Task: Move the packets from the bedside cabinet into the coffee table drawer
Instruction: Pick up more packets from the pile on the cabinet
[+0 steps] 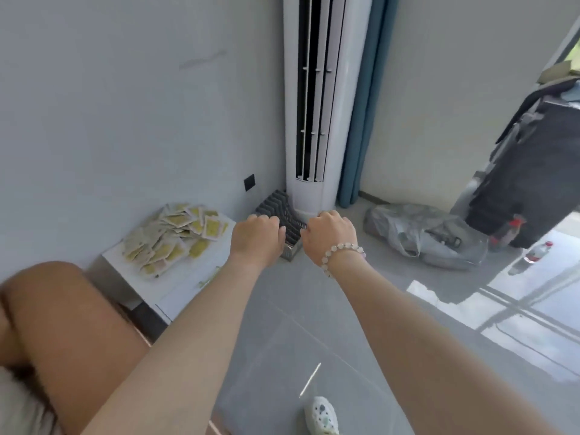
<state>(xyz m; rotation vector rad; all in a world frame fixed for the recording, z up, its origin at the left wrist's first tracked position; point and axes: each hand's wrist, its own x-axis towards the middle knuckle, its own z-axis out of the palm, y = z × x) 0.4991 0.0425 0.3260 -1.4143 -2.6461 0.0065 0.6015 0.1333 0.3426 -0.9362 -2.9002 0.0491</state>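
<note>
Several flat packets [175, 233], white with yellow-green fronts, lie in a loose heap on the white bedside cabinet [175, 293] against the left wall. Both my arms reach forward over the floor, to the right of the cabinet. My left hand [257, 237] shows its back, fingers curled under, and nothing is visible in it. My right hand [329, 235], with a bead bracelet on the wrist, is curled the same way close beside it. Neither hand touches the packets. The coffee table drawer is out of view.
A tall white air conditioner [317, 120] stands in the corner, with a dark ribbed rack [276, 204] at its foot just beyond my hands. A grey plastic bag [417, 233], a bottle [533, 255] and a dark suitcase [530, 171] sit to the right. My knee [62, 324] is at lower left.
</note>
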